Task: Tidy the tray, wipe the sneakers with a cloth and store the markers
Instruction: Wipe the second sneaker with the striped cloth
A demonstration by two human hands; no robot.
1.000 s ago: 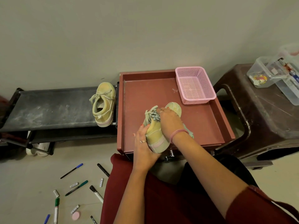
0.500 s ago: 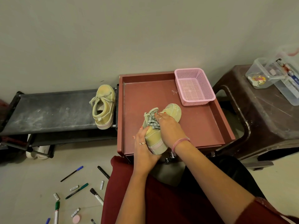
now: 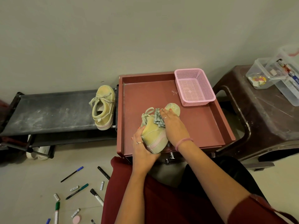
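At the centre of the frame a yellow-green sneaker (image 3: 155, 136) lies in the red tray (image 3: 202, 126), its heel toward the tray's near edge and its toe pointing to the upper right. The left hand (image 3: 142, 147) grasps the heel end, fingers curled round the left side of the shoe. The right hand (image 3: 174, 126) lies over the top of the shoe with its fingers stretched forward, pressing a grey checked cloth (image 3: 158, 118) against the laces; the fingers look fairly straight rather than clenched. A pink band circles the right wrist.

The second sneaker (image 3: 103, 107) stands left of the tray on a dusty black bench (image 3: 48, 110), touching or just beside the tray's left wall. A pink mesh basket (image 3: 195, 87) sits in the tray's upper right corner, well apart from the hands.

At the lower left of the frame, markers (image 3: 74, 173) and loose caps lie scattered on the pale floor (image 3: 24, 183), along with a small pink round object. At the right stands a dark brown stool (image 3: 267, 120) carrying clear plastic containers (image 3: 265, 73) near the upper right edge. A plain grey-beige wall fills the upper half of the frame. The person's dark red garment shows at the bottom.
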